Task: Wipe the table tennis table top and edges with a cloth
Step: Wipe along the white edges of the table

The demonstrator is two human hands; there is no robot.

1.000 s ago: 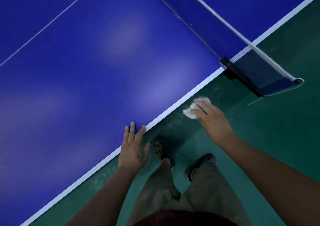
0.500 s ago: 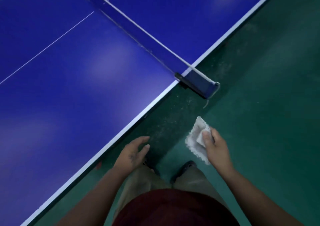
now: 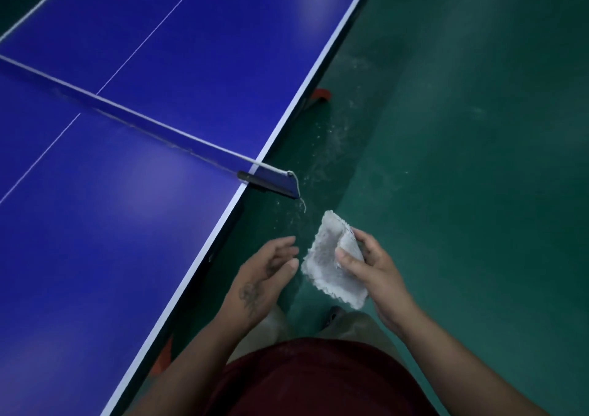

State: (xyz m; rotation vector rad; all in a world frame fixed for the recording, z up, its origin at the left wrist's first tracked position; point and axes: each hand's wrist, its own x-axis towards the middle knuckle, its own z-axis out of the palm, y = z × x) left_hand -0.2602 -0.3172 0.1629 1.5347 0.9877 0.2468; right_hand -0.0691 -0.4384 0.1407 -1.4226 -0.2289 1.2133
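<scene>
- The blue table tennis table (image 3: 127, 230) is filling the left side, its white-lined side edge running diagonally from the bottom up to the top.
- The net (image 3: 137, 119) is crossing the top, and its dark clamp (image 3: 271, 187) is sticking out past the side edge.
- The left hand (image 3: 266, 275) is hovering off the table, just right of the side edge, with fingers relaxed and gripping nothing. Its thumb tip is lying just beside the cloth; whether they are touching I cannot tell.
- The white cloth (image 3: 328, 275) is hanging over the floor, clear of the table, partly folded.
- The right hand (image 3: 376, 275) is pinching the cloth, thumb pressing on the fold and fingers curling behind it.
- The green floor (image 3: 478, 160) is showing pale dusty specks beside the side edge, where an orange foot (image 3: 321, 94) is poking out from under the table.
</scene>
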